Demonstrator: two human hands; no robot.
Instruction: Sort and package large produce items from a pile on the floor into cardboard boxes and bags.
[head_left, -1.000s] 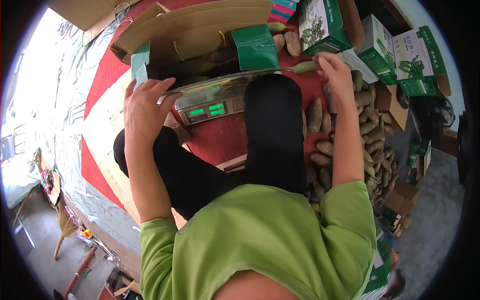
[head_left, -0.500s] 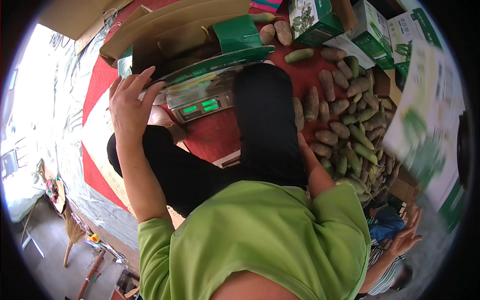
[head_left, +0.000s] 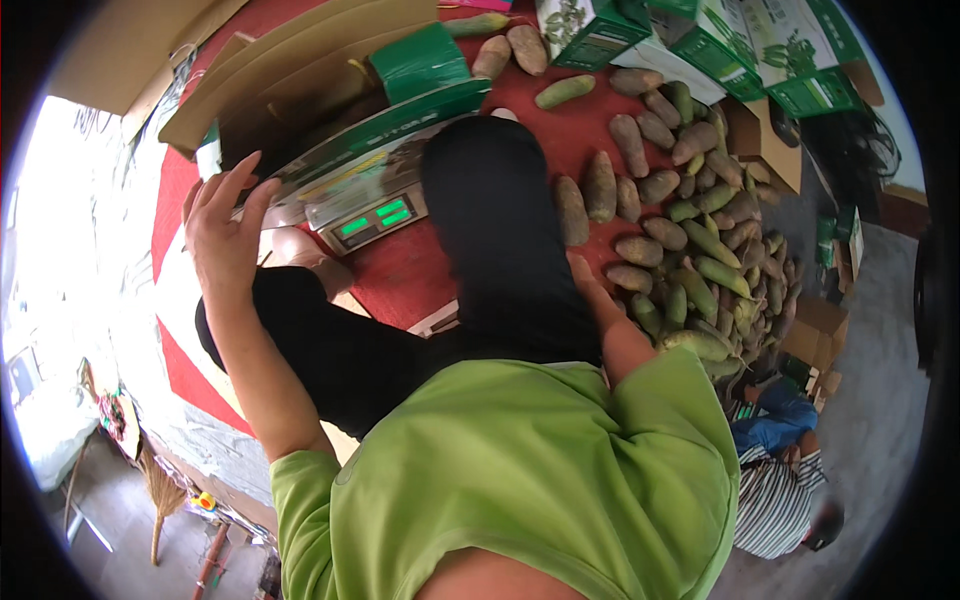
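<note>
My left hand is raised at the near left corner of an open cardboard box with a green and white printed side. Its thumb and fingers are apart, with nothing seen between them. The box rests on a digital scale with a lit green display. My right hand is down beside my knee, next to several brown oblong tubers; its fingers are hidden behind the leg. Green radishes lie mixed with the tubers in a heap to the right.
Green and white cartons stand at the far right. A brown open carton sits beside the heap. At the lower right, a person in a striped top bends over. A straw broom is at the lower left.
The blurred white and green carton at the right, with another person's hand below it, has left the view. The view has shifted slightly; my left hand stays raised by the box corner.
</note>
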